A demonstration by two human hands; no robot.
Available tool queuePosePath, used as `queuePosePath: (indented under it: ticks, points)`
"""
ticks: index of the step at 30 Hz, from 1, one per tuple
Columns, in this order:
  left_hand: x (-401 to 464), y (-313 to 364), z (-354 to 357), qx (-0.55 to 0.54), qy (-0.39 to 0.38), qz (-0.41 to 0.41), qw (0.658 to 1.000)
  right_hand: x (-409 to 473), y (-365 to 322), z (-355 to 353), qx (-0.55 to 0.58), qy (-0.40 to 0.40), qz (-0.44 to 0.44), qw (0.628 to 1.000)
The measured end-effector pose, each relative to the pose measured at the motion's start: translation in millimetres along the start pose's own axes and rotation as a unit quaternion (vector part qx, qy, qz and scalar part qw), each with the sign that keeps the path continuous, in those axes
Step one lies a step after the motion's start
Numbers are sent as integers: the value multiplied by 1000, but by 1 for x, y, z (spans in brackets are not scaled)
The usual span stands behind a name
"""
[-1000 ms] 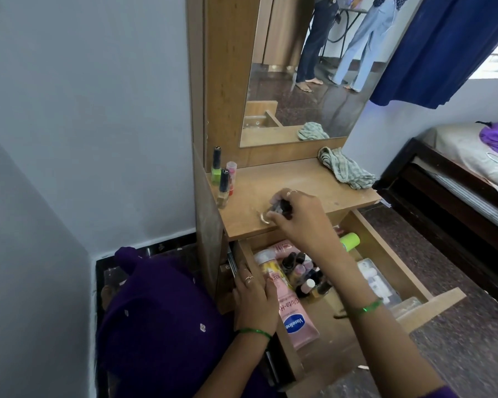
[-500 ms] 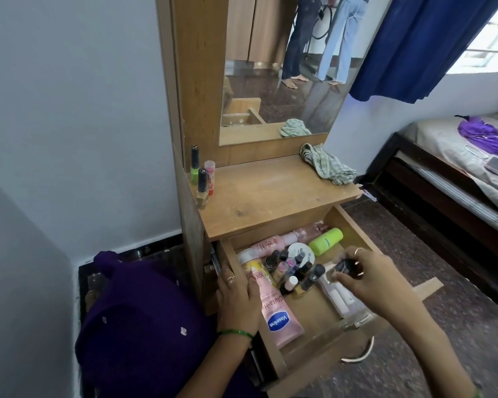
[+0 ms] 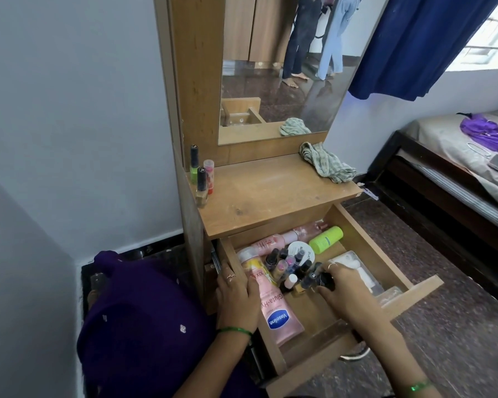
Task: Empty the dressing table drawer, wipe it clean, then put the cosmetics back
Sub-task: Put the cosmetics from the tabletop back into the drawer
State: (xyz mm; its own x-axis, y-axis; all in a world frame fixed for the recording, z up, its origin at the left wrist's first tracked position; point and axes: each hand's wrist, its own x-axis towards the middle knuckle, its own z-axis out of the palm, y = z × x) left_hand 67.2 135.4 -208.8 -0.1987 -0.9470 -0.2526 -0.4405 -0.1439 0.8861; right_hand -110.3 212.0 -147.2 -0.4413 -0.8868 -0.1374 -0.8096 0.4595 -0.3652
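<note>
Stage: emptying — early, by my reading; wiping and putting back are not yet begun.
Done so far: three small bottles stand upright on the tabletop at its 9 o'clock corner — a green nail polish, a clear one with a black cap and a red-and-clear tube.
Left to do: most of the cosmetics are in the drawer; the wiping cloth lies crumpled at the tabletop's 2 o'clock corner, unused.
Drawer: pulled out from under the tabletop, its long axis running from 11 o'clock at the back to 5 o'clock at the front panel.
Pink lotion tube: flat along the drawer's left wall, long axis parallel to it, crimped end toward 5 o'clock, cap end hidden toward 11.
Green bottle: on its side at the back, long axis across the drawer, pointing roughly 2 o'clock.
Pink spray bottle: on its side beside the green one, along the back wall.
Nail polish cluster: mid-drawer, mostly upright, caps up.
Right hand: fingers curled round a small dark bottle at the cluster's 4 o'clock edge; whether it is lifted I cannot tell.
Left hand: holds the drawer's left wall, fingers wrapped over the top edge, steadying it.
</note>
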Motion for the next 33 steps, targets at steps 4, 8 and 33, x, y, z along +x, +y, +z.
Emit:
queuePosePath:
  ticks: [4, 8, 33]
  points:
    - [1, 0, 0, -3, 8, 2, 1000, 0, -1, 0, 0, 4, 2, 1000]
    - [0, 0, 0, -1, 6, 6, 1000, -2, -1, -1, 9, 6, 12, 1000]
    - [2, 1, 1, 19, 16, 10, 1000, 26, -98, -60, 54, 92, -181, 978]
